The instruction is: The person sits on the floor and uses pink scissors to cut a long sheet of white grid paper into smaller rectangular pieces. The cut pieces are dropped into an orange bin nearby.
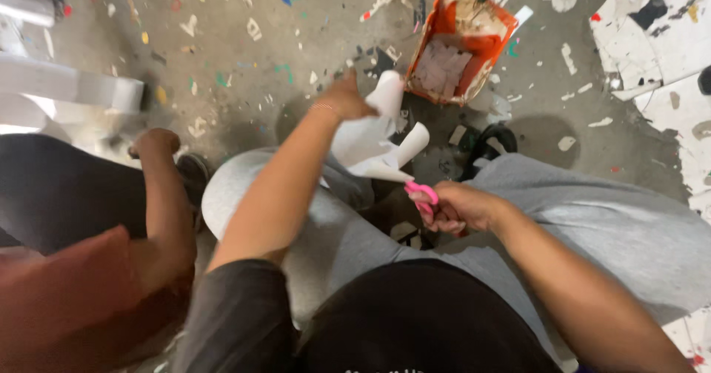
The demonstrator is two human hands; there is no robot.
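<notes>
My left hand [346, 97] is raised over my knee and grips a curled sheet of white paper [372, 142]. The sheet hangs down between my knees. My right hand [458, 208] is closed around pink scissors [423, 197], whose tips touch the paper's lower edge. I sit in grey trousers [622, 225] and a black top, looking down at the floor.
An orange bin [461, 45] holding paper scraps stands on the floor just beyond my knees. The concrete floor [244, 54] is strewn with coloured paper bits. Another person's arm [163, 195] and dark-clad legs are at my left. White boards [659, 40] lie at the right.
</notes>
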